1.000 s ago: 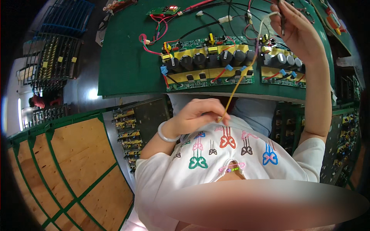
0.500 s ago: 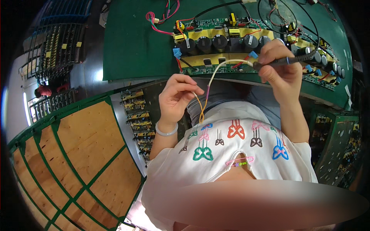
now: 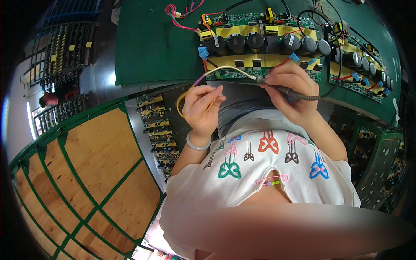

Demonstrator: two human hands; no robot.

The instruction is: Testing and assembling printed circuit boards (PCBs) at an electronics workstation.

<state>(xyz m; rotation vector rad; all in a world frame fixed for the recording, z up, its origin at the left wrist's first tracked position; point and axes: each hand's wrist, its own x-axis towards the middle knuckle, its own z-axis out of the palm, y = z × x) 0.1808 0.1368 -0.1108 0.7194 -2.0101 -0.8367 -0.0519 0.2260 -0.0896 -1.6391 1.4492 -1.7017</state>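
Note:
My left hand (image 3: 201, 108) is closed in a pinch on a thin wire (image 3: 225, 67), which is whitish at one end, purple in the middle and yellow-orange at the other. Its yellow part loops out beside the left fingers; what lies between the fingertips is mostly hidden. The wire arches over to the tip of a slim dark grey probe-like handle (image 3: 305, 97) with a ribbed cable end. My right hand (image 3: 301, 82) grips this handle near its tip, just off the bench edge. Beyond both hands lies a green circuit board (image 3: 277, 62) with black capacitors and yellow parts.
The green bench top (image 3: 151, 52) carries a second circuit board (image 3: 357, 58) at right, pink leads (image 3: 173, 17) and a black cable (image 3: 337, 73). Racks of boards (image 3: 158, 130) stand below at left, beside a green-framed wooden panel (image 3: 95, 160). A green cabinet (image 3: 377, 151) is at right.
My right hand has come down and left with the handle, which now slants down to the right. My left hand has risen slightly to the right, and the wire's arch is lower and flatter.

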